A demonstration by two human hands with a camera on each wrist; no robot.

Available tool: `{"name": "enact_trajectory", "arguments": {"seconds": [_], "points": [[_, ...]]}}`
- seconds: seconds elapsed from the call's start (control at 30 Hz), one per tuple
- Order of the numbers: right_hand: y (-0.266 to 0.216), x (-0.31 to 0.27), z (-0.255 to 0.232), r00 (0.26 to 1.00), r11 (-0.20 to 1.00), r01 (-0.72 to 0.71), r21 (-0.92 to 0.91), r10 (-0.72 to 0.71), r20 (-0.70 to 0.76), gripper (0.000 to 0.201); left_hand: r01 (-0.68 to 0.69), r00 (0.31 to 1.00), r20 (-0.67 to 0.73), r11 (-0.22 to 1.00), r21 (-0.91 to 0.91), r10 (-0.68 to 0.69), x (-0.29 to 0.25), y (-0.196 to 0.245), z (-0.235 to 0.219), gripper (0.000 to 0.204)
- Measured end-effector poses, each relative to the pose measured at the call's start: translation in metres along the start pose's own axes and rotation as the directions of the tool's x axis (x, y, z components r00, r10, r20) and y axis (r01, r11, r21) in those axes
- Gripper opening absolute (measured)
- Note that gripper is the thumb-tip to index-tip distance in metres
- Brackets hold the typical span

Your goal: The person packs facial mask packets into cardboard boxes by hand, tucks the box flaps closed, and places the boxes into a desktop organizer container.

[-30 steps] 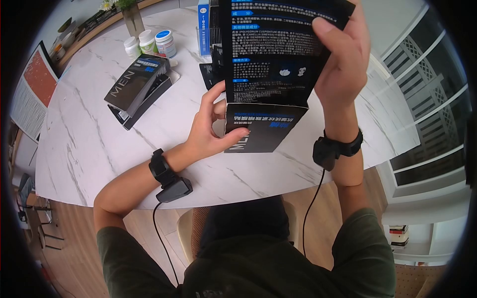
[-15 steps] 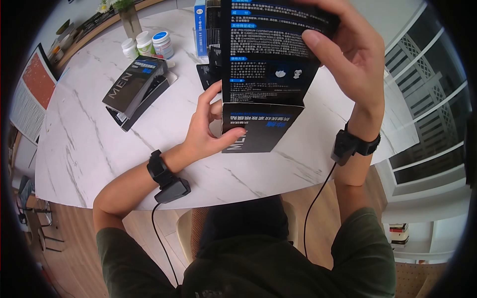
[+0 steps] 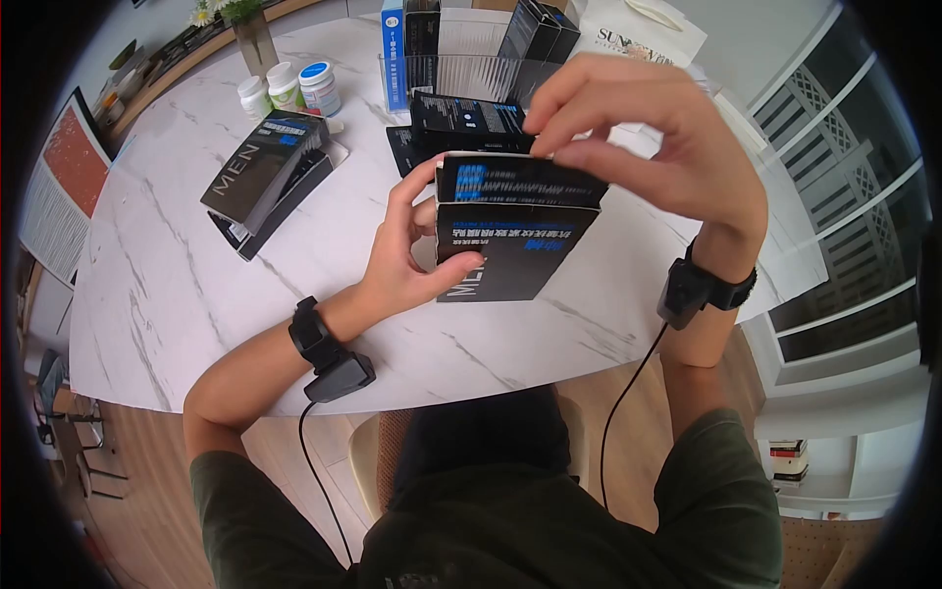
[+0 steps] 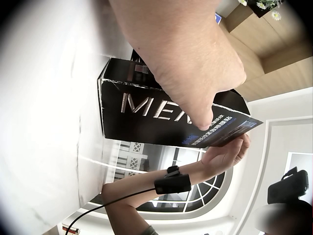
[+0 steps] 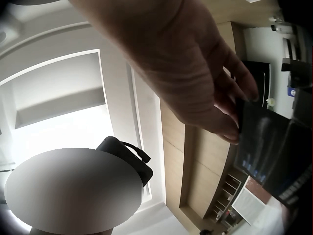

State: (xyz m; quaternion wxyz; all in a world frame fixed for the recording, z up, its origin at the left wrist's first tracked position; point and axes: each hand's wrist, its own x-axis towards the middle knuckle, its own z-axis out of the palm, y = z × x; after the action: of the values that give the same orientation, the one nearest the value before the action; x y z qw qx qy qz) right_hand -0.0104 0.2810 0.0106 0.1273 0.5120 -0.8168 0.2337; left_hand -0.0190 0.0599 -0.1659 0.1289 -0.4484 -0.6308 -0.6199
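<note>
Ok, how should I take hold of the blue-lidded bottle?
Grip its round body just under the blue lid, probably from the right: it stands upright, and the green-labelled bottle crowds its left side.

A white counter (image 3: 226, 324) with grey veins carries three small bottles: a white-capped bottle (image 3: 255, 99), a green-labelled bottle (image 3: 287, 96) and a blue-capped bottle (image 3: 320, 90), grouped near a vase (image 3: 258, 47) of white flowers (image 3: 203, 17). Nearer, a black carton (image 3: 245, 175) lettered MEN lies tilted over a dark tray-like piece (image 3: 285, 211). A slim blue box (image 3: 393, 57) stands upright at the left end of a clear holder (image 3: 469, 75), beside a narrow black box (image 3: 423, 34). A white bag (image 3: 667, 27) with dark lettering sits farther right. Books (image 3: 788, 466) lie stacked on a low white shelf (image 3: 834, 427); wooden flooring (image 3: 157, 481) spreads below.
</note>
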Motion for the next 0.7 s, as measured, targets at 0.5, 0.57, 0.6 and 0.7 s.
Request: {"name": "enact_trajectory", "arguments": {"seconds": [0.5, 0.57, 0.6, 0.7], "points": [[0.013, 0.002, 0.014, 0.993, 0.994, -0.107, 0.004, 0.107, -0.039, 0.017, 0.038, 0.999, -0.008, 0.997, -0.072, -0.039, -0.002, 0.000, 0.001, 0.086], [0.025, 0.003, 0.015, 0.988, 0.990, -0.139, -0.018, 0.138, -0.075, 0.019, -0.009, 1.000, 0.004, 1.000, -0.025, 0.009, 0.000, 0.000, 0.000, 0.085], [0.032, 0.003, 0.016, 0.961, 0.960, -0.278, -0.047, 0.277, -0.024, 0.024, 0.000, 1.000, 0.000, 1.000, -0.022, 0.000, 0.000, 0.000, 0.000, 0.085], [0.069, 0.002, 0.028, 0.867, 0.864, -0.490, -0.118, 0.497, 0.038, 0.037, 0.049, 0.999, -0.009, 0.997, -0.065, -0.049, -0.004, -0.002, 0.001, 0.087]]}}
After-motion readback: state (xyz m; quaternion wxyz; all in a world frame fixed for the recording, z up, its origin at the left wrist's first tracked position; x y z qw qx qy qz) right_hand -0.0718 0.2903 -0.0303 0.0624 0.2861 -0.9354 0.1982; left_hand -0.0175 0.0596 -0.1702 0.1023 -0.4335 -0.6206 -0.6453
